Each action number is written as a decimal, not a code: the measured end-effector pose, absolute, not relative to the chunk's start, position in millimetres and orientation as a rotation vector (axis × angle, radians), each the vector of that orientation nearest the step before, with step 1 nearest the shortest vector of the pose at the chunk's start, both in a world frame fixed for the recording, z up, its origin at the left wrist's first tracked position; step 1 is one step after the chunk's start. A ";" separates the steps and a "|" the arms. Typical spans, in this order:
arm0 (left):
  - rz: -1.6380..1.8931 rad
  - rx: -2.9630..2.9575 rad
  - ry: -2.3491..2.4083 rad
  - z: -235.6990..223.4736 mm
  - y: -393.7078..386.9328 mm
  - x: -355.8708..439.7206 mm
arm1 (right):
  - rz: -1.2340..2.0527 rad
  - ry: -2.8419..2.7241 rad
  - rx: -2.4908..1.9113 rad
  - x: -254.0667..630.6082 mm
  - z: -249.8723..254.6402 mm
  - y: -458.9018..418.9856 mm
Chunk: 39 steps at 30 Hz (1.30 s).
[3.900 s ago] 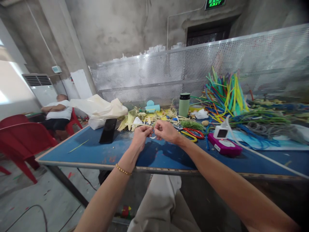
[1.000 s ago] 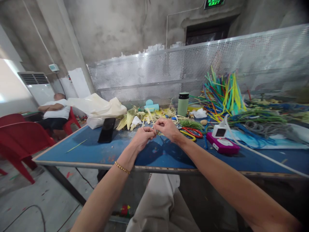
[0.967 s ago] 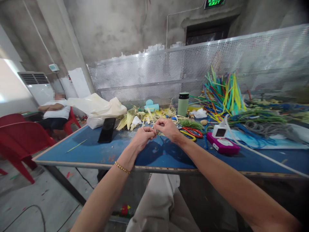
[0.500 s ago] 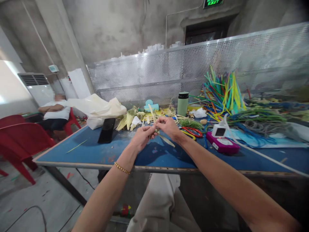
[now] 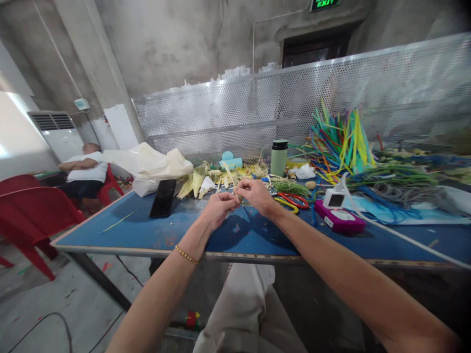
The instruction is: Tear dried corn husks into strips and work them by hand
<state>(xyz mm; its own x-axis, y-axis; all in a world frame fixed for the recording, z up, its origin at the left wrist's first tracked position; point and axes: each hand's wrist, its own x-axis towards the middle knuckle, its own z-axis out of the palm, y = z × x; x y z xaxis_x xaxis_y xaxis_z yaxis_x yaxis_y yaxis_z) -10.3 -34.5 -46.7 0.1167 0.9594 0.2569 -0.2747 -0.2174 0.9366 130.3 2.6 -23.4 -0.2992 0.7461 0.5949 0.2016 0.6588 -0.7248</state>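
My left hand (image 5: 220, 208) and my right hand (image 5: 253, 195) meet over the near middle of the blue table, fingertips pinched together and touching. Between them they hold a thin pale strip of dried husk (image 5: 228, 172), whose end sticks up and away behind the fingers. The rest of the strip is mostly covered by my fingers. Just beyond my hands lies a heap of dry yellowish husks (image 5: 196, 180) and scraps. Red-handled scissors (image 5: 296, 201) and a yellow-handled tool (image 5: 289, 206) lie right of my right hand.
A black phone (image 5: 162, 198) and a cream plastic bag (image 5: 158, 164) are on the left. A green tumbler (image 5: 278, 159), a magenta box (image 5: 340, 219) with a white cable, and colourful pipe-cleaner-like strips (image 5: 353, 142) stand to the right. A person (image 5: 85, 164) sits at far left.
Half a second ago a broad pale strip end hung below my right hand toward the table; now it is mostly out of sight. My fingers have drawn closer together. Both arms stay nearly in place.
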 end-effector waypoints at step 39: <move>1.602 0.886 0.685 -41.5 -24.3 -23.4 | 0.560 -2.061 -0.804 128.8 -22.8 -5.1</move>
